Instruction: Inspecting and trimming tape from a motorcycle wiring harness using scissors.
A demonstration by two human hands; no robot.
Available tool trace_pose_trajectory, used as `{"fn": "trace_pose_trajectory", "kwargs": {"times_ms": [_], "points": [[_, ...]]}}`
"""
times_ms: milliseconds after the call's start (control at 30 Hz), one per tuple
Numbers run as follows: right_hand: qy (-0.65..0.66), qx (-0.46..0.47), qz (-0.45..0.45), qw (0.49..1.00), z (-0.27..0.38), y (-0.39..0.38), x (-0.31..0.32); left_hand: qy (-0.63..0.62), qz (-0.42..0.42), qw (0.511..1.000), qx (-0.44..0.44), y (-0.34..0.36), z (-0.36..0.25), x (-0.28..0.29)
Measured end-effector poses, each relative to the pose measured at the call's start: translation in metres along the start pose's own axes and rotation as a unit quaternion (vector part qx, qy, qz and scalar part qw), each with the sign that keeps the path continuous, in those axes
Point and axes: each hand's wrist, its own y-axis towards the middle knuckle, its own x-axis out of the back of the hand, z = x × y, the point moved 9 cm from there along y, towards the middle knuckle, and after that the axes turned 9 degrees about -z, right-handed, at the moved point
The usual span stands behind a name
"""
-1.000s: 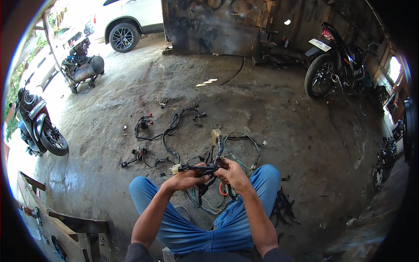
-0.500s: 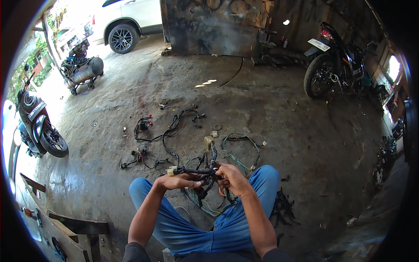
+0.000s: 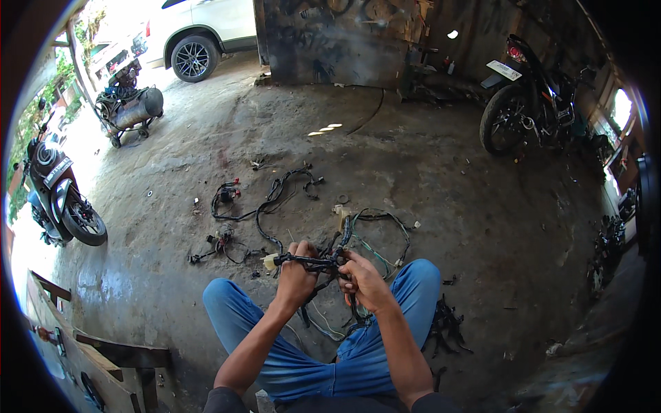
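Between my knees hangs a black-taped wiring harness [image 3: 321,263], held in both hands. My left hand [image 3: 297,277] is closed round a branch of it, near a cream connector [image 3: 269,262] at that branch's left end. At the junction of the branches, my right hand [image 3: 366,281] grips the harness with bent fingers. Another cream connector [image 3: 342,219] tops a thick branch pointing away from me. Loose green and white wires [image 3: 326,325] dangle below the hands. One long black branch [image 3: 261,219] stretches over the floor to the far left. The fingertips are partly hidden.
Smaller wire bundles [image 3: 227,241] lie at left, and a green wire loop [image 3: 406,241] lies at right. Black scraps [image 3: 447,323] sit beside my right knee. A wooden bench [image 3: 124,354] stands near left. Motorcycles [image 3: 527,103], an air compressor [image 3: 131,110] and a white car [image 3: 206,34] stand farther off.
My left hand has gone from lying under the harness, palm up, to gripping its left branch from above. The far cream connector has shifted slightly right and away. My right hand stays at the junction.
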Motion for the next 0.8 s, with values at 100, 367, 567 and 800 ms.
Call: {"fn": "trace_pose_trajectory", "kwargs": {"times_ms": [100, 367, 567, 800], "points": [[0.001, 0.023, -0.002, 1.000, 0.006, -0.001, 0.005, -0.045, -0.003, 0.998, -0.045, 0.003, -0.017, 0.004], [-0.032, 0.107, -0.039, 0.993, 0.032, -0.006, 0.027, -0.223, 0.228, 0.943, 0.095, -0.005, 0.035, -0.008], [0.046, 0.080, -0.041, 0.995, 0.034, -0.003, 0.044, -0.312, -0.064, 0.931, 0.176, 0.007, 0.084, 0.038], [0.063, 0.096, -0.021, 0.993, 0.035, -0.004, 0.030, -0.319, -0.172, 0.922, 0.134, -0.014, 0.079, 0.044]]}}
